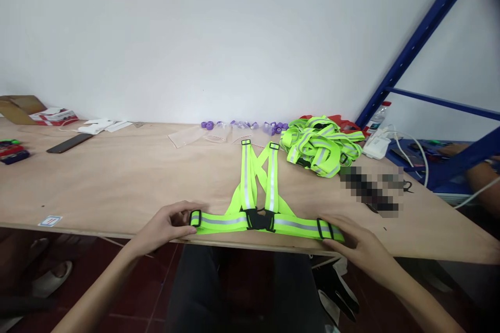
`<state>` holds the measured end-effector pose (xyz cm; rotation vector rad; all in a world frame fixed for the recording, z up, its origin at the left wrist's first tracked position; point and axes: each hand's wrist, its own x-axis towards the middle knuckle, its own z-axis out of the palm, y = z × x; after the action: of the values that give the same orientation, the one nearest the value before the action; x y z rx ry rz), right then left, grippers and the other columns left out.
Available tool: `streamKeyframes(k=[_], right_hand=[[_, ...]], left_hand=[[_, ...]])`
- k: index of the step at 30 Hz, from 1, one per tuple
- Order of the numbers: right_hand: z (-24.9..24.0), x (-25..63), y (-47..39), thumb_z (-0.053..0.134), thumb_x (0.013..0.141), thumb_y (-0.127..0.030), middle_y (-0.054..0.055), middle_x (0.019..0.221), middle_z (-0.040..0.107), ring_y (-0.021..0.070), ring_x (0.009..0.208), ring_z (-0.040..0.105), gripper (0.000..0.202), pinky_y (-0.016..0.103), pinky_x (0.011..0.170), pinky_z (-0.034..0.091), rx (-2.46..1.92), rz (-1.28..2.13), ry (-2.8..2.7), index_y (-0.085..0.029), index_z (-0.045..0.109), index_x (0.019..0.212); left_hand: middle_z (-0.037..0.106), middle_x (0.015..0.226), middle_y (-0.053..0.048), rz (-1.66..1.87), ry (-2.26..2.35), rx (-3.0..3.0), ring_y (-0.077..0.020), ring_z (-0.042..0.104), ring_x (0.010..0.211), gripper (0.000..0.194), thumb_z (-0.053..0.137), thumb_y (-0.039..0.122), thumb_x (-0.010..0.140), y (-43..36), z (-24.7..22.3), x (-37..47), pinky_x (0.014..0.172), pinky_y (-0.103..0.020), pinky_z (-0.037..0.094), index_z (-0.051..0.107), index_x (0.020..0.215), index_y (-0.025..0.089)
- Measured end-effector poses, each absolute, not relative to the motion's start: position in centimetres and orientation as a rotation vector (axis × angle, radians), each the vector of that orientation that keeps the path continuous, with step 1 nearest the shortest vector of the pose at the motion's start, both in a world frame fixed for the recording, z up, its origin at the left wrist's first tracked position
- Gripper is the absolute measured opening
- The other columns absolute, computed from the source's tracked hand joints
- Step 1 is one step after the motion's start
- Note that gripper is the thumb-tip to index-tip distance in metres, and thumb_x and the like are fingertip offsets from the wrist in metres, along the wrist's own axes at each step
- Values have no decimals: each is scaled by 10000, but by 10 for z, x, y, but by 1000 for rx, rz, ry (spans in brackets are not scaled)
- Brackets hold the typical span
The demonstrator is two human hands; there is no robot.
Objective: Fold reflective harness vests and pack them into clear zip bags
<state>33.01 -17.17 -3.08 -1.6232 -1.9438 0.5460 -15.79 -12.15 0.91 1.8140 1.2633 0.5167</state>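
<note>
A neon-yellow reflective vest [272,182] made of silver-striped straps lies spread on the table near its front edge. Its two upright straps cross behind and have black slide adjusters at the top. A black buckle [261,219] sits fastened in the middle of the waist strap. The fingers and thumb of my left hand [166,226] close on the strap's left end, beside a black adjuster [196,218]. At the opposite end, my right hand [357,242] grips the strap by another black adjuster [325,228].
Behind to the right is a tangled heap of similar vests [322,145]. Clear plastic bags [219,132] and purple rolls [210,125] lie along the wall. A dark flat bar [69,143] and an open carton [19,109] are leftward. A blue metal frame [422,26] rises at right, near a bottle [378,117].
</note>
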Motion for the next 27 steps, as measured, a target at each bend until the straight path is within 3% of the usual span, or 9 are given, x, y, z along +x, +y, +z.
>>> streamKeyframes(k=[7, 12, 17, 19, 21, 24, 27], right_hand=[[-43, 340, -173, 674, 775, -657, 82, 1330, 668, 361, 1252, 601, 598, 484, 1054, 510, -1622, 628, -1834, -295, 709, 1249], [-25, 331, -172, 664, 784, -647, 79, 1286, 693, 354, 1214, 627, 537, 468, 1020, 536, -1639, 649, -1891, -308, 733, 1195], [-13, 325, -170, 643, 831, -571, 82, 1298, 682, 332, 1212, 623, 489, 470, 1021, 524, -1608, 621, -2107, -309, 698, 1239], [-10, 326, -169, 627, 851, -544, 81, 1312, 672, 318, 1219, 618, 486, 455, 1024, 519, -1613, 599, -2167, -310, 675, 1275], [-7, 327, -168, 618, 866, -521, 80, 1312, 667, 308, 1213, 620, 480, 441, 1015, 522, -1626, 580, -2224, -314, 661, 1297], [-3, 329, -168, 597, 885, -495, 88, 1294, 670, 306, 1189, 631, 465, 441, 990, 532, -1629, 546, -2306, -325, 656, 1314], [-6, 334, -169, 560, 909, -458, 98, 1294, 667, 307, 1184, 633, 444, 448, 971, 538, -1598, 509, -2368, -339, 652, 1326]], left_hand=[[439, 743, 29, 377, 1217, 1842, -117, 376, 670, 515, 703, 484, 822, -118, 20, -157, 584, -212, 316, 673, 1260, 216], [360, 721, 39, 395, 1190, 1780, -117, 350, 657, 641, 690, 485, 829, -120, 25, -156, 570, -205, 314, 559, 1397, 219], [387, 701, 35, 388, 1213, 1871, -112, 333, 639, 540, 665, 464, 842, -118, 21, -162, 554, -197, 294, 628, 1318, 212], [523, 791, 6, 379, 1216, 1930, -112, 361, 651, 509, 656, 469, 837, -117, 19, -164, 558, -194, 325, 656, 1283, 225], [629, 1009, -34, 359, 1216, 1961, -108, 396, 658, 497, 651, 469, 829, -117, 18, -165, 569, -197, 364, 667, 1272, 244], [616, 1256, -46, 342, 1225, 1992, -103, 469, 684, 513, 656, 471, 818, -118, 18, -167, 616, -205, 417, 661, 1293, 276], [610, 1275, -13, 334, 1235, 2031, -121, 541, 747, 523, 625, 485, 844, -118, 17, -169, 671, -209, 447, 636, 1331, 296]])
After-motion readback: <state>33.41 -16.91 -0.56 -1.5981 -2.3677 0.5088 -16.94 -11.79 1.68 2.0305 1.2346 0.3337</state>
